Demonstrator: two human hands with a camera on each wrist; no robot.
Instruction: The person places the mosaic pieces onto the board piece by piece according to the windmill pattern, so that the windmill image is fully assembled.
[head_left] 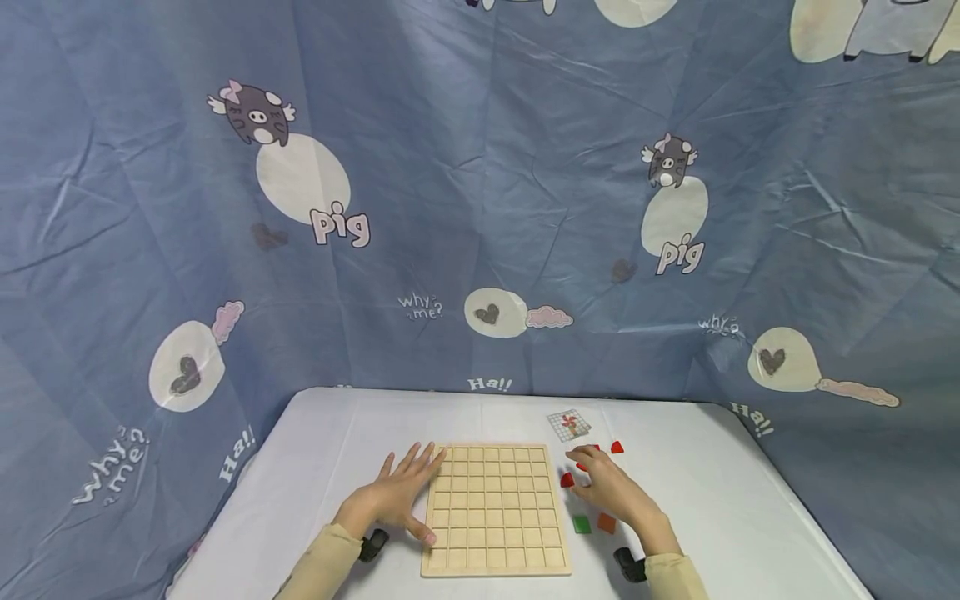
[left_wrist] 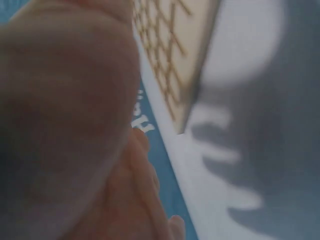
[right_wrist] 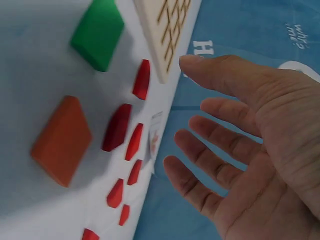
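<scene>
A square wooden board with a grooved grid lies flat in the middle of the table. My left hand is spread at its left side, with the thumb and fingertips over or close to that edge; contact cannot be told. To the right of the board my right hand hovers above several red pieces, fingers apart and relaxed, holding nothing. Nearer to me than those lie a green square tile and an orange square tile, side by side. My right hand partly hides the red pieces in the head view.
A small gridded card with a red pinwheel-like picture lies behind the red pieces. The white tabletop reaches back to a blue printed cloth. Black wrist bands sit at both sleeves.
</scene>
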